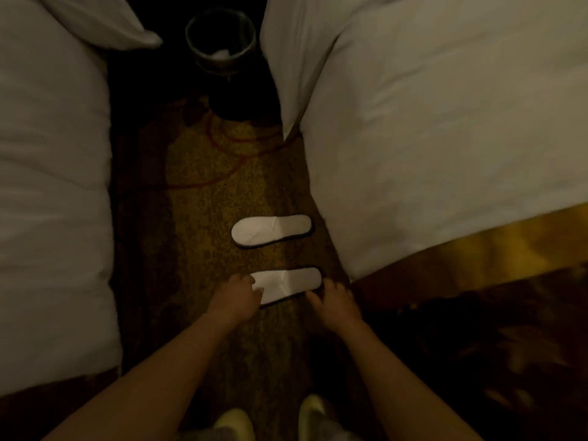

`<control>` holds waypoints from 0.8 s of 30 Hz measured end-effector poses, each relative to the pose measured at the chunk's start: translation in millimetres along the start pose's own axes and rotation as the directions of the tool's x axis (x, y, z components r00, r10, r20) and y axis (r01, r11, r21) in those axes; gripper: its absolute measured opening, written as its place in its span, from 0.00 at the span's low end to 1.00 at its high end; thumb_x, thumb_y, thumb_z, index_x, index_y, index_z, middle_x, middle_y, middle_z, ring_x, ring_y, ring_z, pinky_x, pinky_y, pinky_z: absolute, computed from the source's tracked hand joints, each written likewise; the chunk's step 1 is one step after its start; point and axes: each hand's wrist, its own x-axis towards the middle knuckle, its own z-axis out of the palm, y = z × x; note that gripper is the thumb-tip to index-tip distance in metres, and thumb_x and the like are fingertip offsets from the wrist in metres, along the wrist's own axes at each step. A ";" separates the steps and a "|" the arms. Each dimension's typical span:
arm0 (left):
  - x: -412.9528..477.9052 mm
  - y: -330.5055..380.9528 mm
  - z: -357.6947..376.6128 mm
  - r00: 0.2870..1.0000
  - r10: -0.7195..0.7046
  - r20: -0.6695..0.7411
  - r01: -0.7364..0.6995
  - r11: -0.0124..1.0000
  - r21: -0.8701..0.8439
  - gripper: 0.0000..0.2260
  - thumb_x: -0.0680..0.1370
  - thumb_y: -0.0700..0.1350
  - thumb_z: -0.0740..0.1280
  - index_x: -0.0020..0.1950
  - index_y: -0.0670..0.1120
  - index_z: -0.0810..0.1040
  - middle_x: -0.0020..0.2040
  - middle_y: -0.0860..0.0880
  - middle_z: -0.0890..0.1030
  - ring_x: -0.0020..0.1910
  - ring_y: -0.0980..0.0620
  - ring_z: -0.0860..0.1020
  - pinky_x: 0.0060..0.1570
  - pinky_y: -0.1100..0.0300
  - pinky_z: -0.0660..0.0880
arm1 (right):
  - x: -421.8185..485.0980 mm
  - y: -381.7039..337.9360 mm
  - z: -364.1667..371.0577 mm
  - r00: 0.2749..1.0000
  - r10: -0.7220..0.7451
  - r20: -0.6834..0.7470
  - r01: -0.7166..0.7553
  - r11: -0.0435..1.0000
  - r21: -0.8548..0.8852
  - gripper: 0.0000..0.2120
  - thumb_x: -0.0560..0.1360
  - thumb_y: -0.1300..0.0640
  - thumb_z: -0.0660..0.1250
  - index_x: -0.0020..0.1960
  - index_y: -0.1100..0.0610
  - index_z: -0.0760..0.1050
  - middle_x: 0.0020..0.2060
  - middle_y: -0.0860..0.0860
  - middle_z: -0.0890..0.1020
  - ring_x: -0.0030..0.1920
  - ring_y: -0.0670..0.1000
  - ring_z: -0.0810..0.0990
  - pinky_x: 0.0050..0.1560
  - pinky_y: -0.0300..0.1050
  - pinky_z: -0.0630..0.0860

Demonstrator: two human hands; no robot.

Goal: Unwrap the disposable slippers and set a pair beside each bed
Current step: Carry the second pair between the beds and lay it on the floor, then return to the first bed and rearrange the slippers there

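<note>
Two flat white disposable slippers lie crosswise on the patterned carpet between two beds, heels toward the right bed (429,138). The far slipper (270,230) lies alone. The near slipper (286,283) has my left hand (237,296) on its toe end and my right hand (334,297) at its heel end, fingers touching its edges. The left bed (51,186) is covered in white linen.
A round waste bin (221,39) with something white inside stands at the far end of the aisle. A gold and dark runner (477,281) crosses the foot of the right bed. My yellow shoes (235,423) show at the bottom edge.
</note>
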 end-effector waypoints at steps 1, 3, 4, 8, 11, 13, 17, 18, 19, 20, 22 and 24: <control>-17.5 13.7 -14.5 0.999 0.034 0.013 -0.035 0.999 0.010 0.21 0.81 0.52 0.55 0.70 0.43 0.68 0.68 0.40 0.71 0.65 0.43 0.71 0.64 0.54 0.69 | -22.8 -3.7 -15.1 1.000 -0.006 0.002 0.006 1.000 -0.006 0.30 0.79 0.41 0.52 0.75 0.55 0.53 0.72 0.59 0.62 0.71 0.61 0.61 0.68 0.56 0.65; -54.9 40.7 -42.6 0.996 0.086 0.013 -0.086 0.996 0.026 0.21 0.81 0.52 0.55 0.70 0.44 0.67 0.68 0.42 0.72 0.64 0.45 0.72 0.63 0.54 0.70 | -69.6 -9.8 -45.6 1.000 -0.015 -0.003 0.015 1.000 0.011 0.31 0.78 0.40 0.51 0.75 0.55 0.53 0.72 0.58 0.62 0.71 0.61 0.61 0.67 0.56 0.65; -74.3 53.6 -55.2 0.995 0.104 0.004 -0.104 0.994 0.043 0.21 0.81 0.52 0.54 0.71 0.44 0.67 0.68 0.42 0.72 0.64 0.45 0.72 0.63 0.54 0.71 | -92.8 -11.9 -60.4 1.000 -0.018 -0.014 0.018 1.000 0.019 0.31 0.78 0.39 0.51 0.75 0.55 0.53 0.72 0.58 0.62 0.71 0.60 0.61 0.67 0.57 0.66; -150.0 103.2 -100.1 0.988 0.154 0.014 -0.154 0.975 0.161 0.20 0.80 0.53 0.55 0.69 0.45 0.69 0.66 0.43 0.73 0.64 0.44 0.73 0.62 0.52 0.72 | -183.6 -13.1 -118.6 0.997 0.012 -0.076 -0.010 1.000 0.030 0.30 0.78 0.38 0.50 0.74 0.54 0.55 0.71 0.57 0.64 0.69 0.61 0.63 0.64 0.59 0.68; -203.7 143.8 -129.6 0.973 0.226 0.047 -0.231 0.944 0.236 0.16 0.80 0.51 0.55 0.62 0.46 0.72 0.62 0.43 0.75 0.60 0.44 0.75 0.59 0.50 0.74 | -253.3 -4.7 -160.8 0.986 0.037 -0.161 -0.028 0.998 0.055 0.30 0.78 0.38 0.50 0.74 0.54 0.55 0.71 0.56 0.64 0.70 0.60 0.63 0.65 0.58 0.68; -238.3 171.1 -143.2 0.952 0.290 0.095 -0.305 0.903 0.304 0.14 0.80 0.51 0.54 0.58 0.46 0.73 0.60 0.44 0.77 0.57 0.45 0.76 0.56 0.50 0.74 | -298.7 6.1 -184.8 0.970 0.065 -0.233 -0.048 0.996 0.077 0.30 0.78 0.38 0.49 0.74 0.54 0.55 0.71 0.56 0.64 0.70 0.59 0.63 0.66 0.57 0.68; -304.7 217.1 -146.8 0.890 0.416 0.187 -0.456 0.809 0.370 0.17 0.80 0.55 0.53 0.61 0.47 0.71 0.59 0.45 0.78 0.56 0.46 0.77 0.54 0.51 0.74 | -387.4 42.2 -205.9 0.930 0.176 -0.324 -0.136 0.981 0.140 0.27 0.79 0.39 0.48 0.68 0.57 0.64 0.66 0.56 0.70 0.66 0.59 0.67 0.65 0.55 0.69; -322.0 225.4 -141.2 0.868 0.440 0.231 -0.497 0.780 0.381 0.17 0.80 0.54 0.53 0.63 0.47 0.71 0.61 0.45 0.77 0.58 0.46 0.76 0.55 0.51 0.74 | -410.9 52.8 -202.6 0.922 0.210 -0.326 -0.164 0.973 0.165 0.27 0.79 0.39 0.48 0.67 0.57 0.65 0.65 0.56 0.71 0.65 0.59 0.68 0.65 0.55 0.68; -339.2 234.7 -135.0 0.844 0.460 0.274 -0.535 0.750 0.389 0.17 0.80 0.53 0.54 0.63 0.46 0.72 0.61 0.45 0.77 0.58 0.46 0.76 0.57 0.51 0.74 | -433.7 64.0 -198.1 0.912 0.248 -0.326 -0.189 0.961 0.203 0.27 0.79 0.39 0.48 0.66 0.57 0.66 0.65 0.57 0.71 0.65 0.59 0.67 0.65 0.56 0.68; -357.1 243.8 -128.0 0.819 0.481 0.313 -0.573 0.717 0.397 0.17 0.81 0.52 0.54 0.63 0.46 0.72 0.62 0.44 0.77 0.58 0.46 0.76 0.57 0.52 0.74 | -455.8 75.6 -191.2 0.900 0.288 -0.326 -0.212 0.945 0.250 0.27 0.78 0.38 0.48 0.66 0.57 0.66 0.65 0.57 0.71 0.66 0.59 0.67 0.65 0.56 0.67; -392.5 260.2 -110.3 0.771 0.513 0.377 -0.636 0.658 0.403 0.16 0.81 0.51 0.55 0.64 0.45 0.72 0.63 0.44 0.76 0.60 0.46 0.75 0.58 0.53 0.73 | -498.3 98.6 -174.4 0.872 0.366 -0.325 -0.255 0.906 0.337 0.28 0.78 0.38 0.48 0.66 0.57 0.66 0.65 0.57 0.71 0.66 0.60 0.67 0.65 0.56 0.67; -430.6 278.5 -90.1 0.715 0.535 0.450 -0.697 0.587 0.412 0.17 0.81 0.50 0.54 0.64 0.44 0.73 0.65 0.45 0.74 0.62 0.46 0.74 0.60 0.54 0.72 | -539.3 122.2 -156.6 0.836 0.438 -0.329 -0.293 0.865 0.407 0.27 0.78 0.38 0.49 0.64 0.57 0.68 0.63 0.58 0.73 0.63 0.59 0.71 0.63 0.54 0.70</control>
